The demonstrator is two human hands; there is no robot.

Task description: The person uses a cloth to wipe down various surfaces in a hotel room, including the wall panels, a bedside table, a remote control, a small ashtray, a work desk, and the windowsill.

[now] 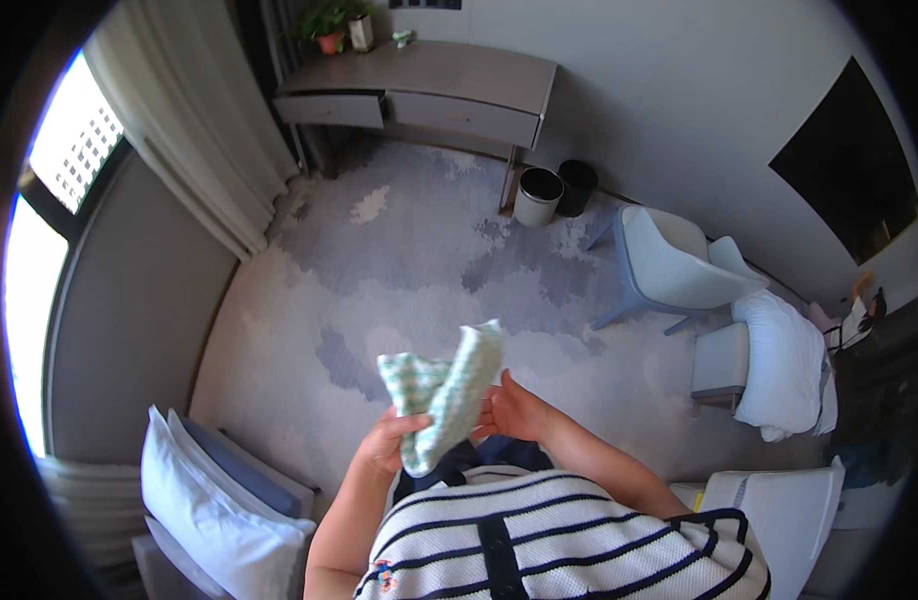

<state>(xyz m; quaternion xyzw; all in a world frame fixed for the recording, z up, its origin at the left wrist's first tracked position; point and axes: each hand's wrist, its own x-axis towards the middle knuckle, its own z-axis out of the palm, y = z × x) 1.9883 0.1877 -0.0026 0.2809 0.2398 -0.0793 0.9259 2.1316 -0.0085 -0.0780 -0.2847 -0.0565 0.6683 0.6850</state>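
Observation:
A folded green-and-white checked cloth [451,397] is held up in front of my striped top. Its two sides spread apart in a V shape. My left hand [390,439] grips it low on the left, with the thumb lying across the front. My right hand [513,407] is at the cloth's right side, thumb raised and fingers partly behind the fabric. Whether those fingers press on the cloth is hidden.
Ahead stands a desk [429,67] with its left drawer [346,110] pulled out a little. Two waste bins [538,199] stand beside it. A white chair [669,259] and a stool [720,364] with white bedding [781,360] are to the right; white pillows [211,495] lie at lower left.

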